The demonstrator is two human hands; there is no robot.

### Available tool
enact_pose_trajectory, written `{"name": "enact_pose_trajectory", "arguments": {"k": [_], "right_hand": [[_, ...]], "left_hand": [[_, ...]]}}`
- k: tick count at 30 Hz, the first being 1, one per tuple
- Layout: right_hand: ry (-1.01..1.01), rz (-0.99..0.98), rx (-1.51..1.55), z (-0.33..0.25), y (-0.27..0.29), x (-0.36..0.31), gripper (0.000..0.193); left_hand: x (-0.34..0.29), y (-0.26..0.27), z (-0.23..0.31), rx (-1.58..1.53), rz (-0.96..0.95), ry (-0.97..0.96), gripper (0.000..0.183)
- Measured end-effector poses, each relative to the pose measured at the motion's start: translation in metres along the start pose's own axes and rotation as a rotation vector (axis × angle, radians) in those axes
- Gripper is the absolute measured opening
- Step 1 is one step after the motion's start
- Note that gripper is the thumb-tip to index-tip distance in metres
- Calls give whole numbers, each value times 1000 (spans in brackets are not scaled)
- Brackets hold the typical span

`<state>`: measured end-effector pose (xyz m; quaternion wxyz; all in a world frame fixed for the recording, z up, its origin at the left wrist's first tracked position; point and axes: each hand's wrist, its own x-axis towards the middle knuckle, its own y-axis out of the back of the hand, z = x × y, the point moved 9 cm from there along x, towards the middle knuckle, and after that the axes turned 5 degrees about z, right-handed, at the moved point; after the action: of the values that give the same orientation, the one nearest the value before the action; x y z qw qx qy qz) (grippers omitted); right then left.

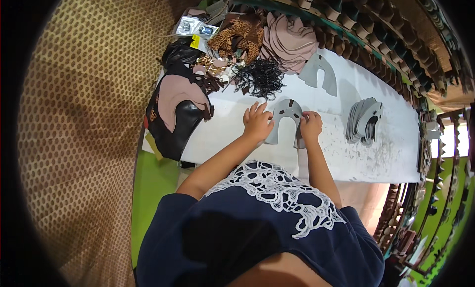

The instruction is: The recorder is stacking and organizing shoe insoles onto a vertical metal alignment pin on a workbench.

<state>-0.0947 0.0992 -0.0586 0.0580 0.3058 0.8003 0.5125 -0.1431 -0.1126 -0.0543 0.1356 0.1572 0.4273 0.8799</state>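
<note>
A grey U-shaped shoe-upper piece [285,109] lies on the white worktable, its opening toward me, with several small dark brown tabs on its curved top. My left hand [258,122] rests at its left side, fingers spread and the thumb side near the edge. At the right side of the piece, my right hand [310,125] has its fingertips pinched together; what they hold is too small to make out. Below that hand a dark strip shows along the piece's right leg. Beyond it lies another grey upper piece [310,72], and to the right is a stack of similar grey pieces [362,119].
Black cords [259,78] lie tangled beyond my hands, near pink material [288,39] and leopard-print material [239,33]. A black bag [182,133] with a pink piece [177,96] sits left. Shoes on racks [349,15] line the far side; the worktable [217,133] is stained at right.
</note>
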Motion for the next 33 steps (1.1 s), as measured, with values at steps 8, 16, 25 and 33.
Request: {"name": "enact_pose_trajectory", "arguments": {"k": [8,16,25,33], "right_hand": [[17,78,38,1,7,2,12],[62,125,200,7,30,-2,15],[20,112,510,78,111,12,19],[-174,168,700,199,208,48,20]], "left_hand": [[30,4,5,17,158,-84,13],[34,6,17,73,71,-64,9],[38,3,134,-49,118,-298,14],[62,-50,279,-154,80,-471,17]]}}
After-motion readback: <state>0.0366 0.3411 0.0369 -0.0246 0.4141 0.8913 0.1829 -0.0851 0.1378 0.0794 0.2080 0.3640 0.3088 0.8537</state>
